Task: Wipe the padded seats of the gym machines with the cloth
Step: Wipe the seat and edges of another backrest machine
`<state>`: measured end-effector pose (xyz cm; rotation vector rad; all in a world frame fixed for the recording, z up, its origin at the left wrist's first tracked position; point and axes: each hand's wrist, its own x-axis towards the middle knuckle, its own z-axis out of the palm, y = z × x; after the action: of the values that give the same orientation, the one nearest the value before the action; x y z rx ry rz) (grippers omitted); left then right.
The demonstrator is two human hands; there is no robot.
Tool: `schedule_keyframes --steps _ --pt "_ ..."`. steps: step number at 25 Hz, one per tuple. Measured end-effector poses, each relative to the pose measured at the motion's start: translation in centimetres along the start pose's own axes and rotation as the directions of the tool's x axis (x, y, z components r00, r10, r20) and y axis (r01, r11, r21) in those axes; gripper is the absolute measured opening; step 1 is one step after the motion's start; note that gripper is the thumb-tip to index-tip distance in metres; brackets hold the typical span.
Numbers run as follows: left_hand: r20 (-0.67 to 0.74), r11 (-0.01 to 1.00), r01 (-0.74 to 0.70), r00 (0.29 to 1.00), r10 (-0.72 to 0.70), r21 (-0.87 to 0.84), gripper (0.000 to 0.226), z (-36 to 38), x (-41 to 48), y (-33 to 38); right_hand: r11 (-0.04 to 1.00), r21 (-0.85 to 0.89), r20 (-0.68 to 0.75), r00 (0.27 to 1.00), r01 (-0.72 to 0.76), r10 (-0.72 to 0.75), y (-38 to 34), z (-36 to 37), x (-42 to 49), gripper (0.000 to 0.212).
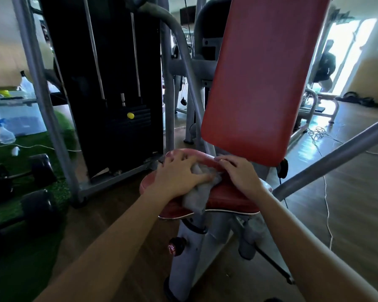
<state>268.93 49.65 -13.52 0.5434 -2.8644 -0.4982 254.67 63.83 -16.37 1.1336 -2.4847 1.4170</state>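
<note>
Containers first: there's a clear plastic storage bin [18,124] off to the left, at the edge of the green turf [31,214], lid on. Something bluish is inside, but it's too blurry to say what. A clear bottle with a dark cap [27,83] and something yellow [2,92] sit on top of it. A spray bottle [6,133] stands on the turf right in front of the bin and looks mostly empty, though I can't really tell.

Now the hands. The left hand [179,176] is spread wide, fingers fanned out and pressing flat on the grey cloth [196,196], thumb lying across it. The cloth is bunched on the red seat pad [229,192], with 1 end draping over the front edge. The right hand [239,174] is just beside the cloth, fingers bent with the tips down on the back of the seat pad, under the red backrest [262,79]. I can't tell if it's pinching the cloth's edge or only touching the pad.

There's a black weight stack [118,83] with a yellow pin [130,115] behind the seat, and 2 dumbbells [20,177] on the turf.
</note>
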Motion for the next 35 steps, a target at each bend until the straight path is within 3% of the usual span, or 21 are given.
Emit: schedule_keyframes --steps 3,5,8,11,15,17,19,21,23,25,27,30,35 --pt "-0.045 0.996 0.043 0.998 -0.039 0.079 0.044 -2.5 0.2 -1.0 0.979 0.201 -0.071 0.997 -0.025 0.04 0.8 -0.5 -0.2 0.021" --pt "-0.019 0.993 0.084 0.996 -0.083 0.084 0.031 -4.1 0.6 -2.5 0.97 0.244 -0.048 0.999 -0.004 0.016 1.1 -0.6 -0.4 0.021" --pt "-0.018 0.993 0.12 0.993 -0.12 -0.019 0.032 -3.0 0.2 -2.9 0.981 0.187 0.011 0.998 0.058 -0.061 1.1 -0.4 -0.4 0.021" --pt "-0.102 0.999 0.04 0.994 -0.037 0.034 0.045 -2.0 0.1 -2.9 0.989 0.068 0.075 0.988 0.132 -0.137 1.3 -0.5 -1.1 0.02" --pt "-0.218 1.0 -0.002 0.976 0.001 -0.004 0.025 -4.0 -2.6 -6.3 0.959 -0.1 0.189 0.952 0.264 -0.242 1.1 -0.3 -1.6 0.018" --pt "-0.404 0.991 0.012 0.912 -0.064 -0.131 0.016 -3.5 -5.8 -9.1 0.929 -0.169 0.204 0.934 0.329 -0.294 0.5 -0.1 -1.7 0.015" --pt "-0.572 0.955 0.017 0.797 -0.193 -0.298 0.011 -1.8 -9.4 -11.0 0.887 -0.214 0.189 0.908 0.409 -0.373 -1.0 0.9 -1.8 0.014" --pt "-0.644 0.894 0.059 0.673 -0.364 -0.443 0.013 0.6 -12.3 -11.7 0.87 -0.124 0.225 0.868 0.476 -0.443 -4.3 3.4 -2.1 0.024" --pt "-0.673 0.836 0.06 0.564 -0.479 -0.545 0.014 3.0 -14.1 -11.2 0.888 -0.038 0.323 0.846 0.459 -0.424 -7.1 6.5 -2.2 0.035" --pt "-0.688 0.794 -0.006 0.503 -0.523 -0.608 0.017 4.7 -14.6 -10.2 0.904 -0.098 0.371 0.859 0.415 -0.354 -7.8 8.8 -1.7 0.048" --pt "-0.69 0.77 -0.09 0.518 -0.505 -0.632 0.02 5.7 -14.2 -8.7 0.914 -0.107 0.325 0.882 0.392 -0.341 -7.1 9.0 -1.5 0.05" --pt "-0.673 0.748 -0.186 0.609 -0.42 -0.637 0.029 6.8 -13.2 -6.1 0.923 -0.092 0.266 0.903 0.374 -0.339 -6.9 8.9 -1.5 0.045" --pt "-0.56 0.637 -0.134 0.634 -0.533 -0.759 0.023 6.0 -10.6 -9.0 0.944 -0.091 0.229 0.929 0.318 -0.291 -7.7 9.3 -1.9 0.037"
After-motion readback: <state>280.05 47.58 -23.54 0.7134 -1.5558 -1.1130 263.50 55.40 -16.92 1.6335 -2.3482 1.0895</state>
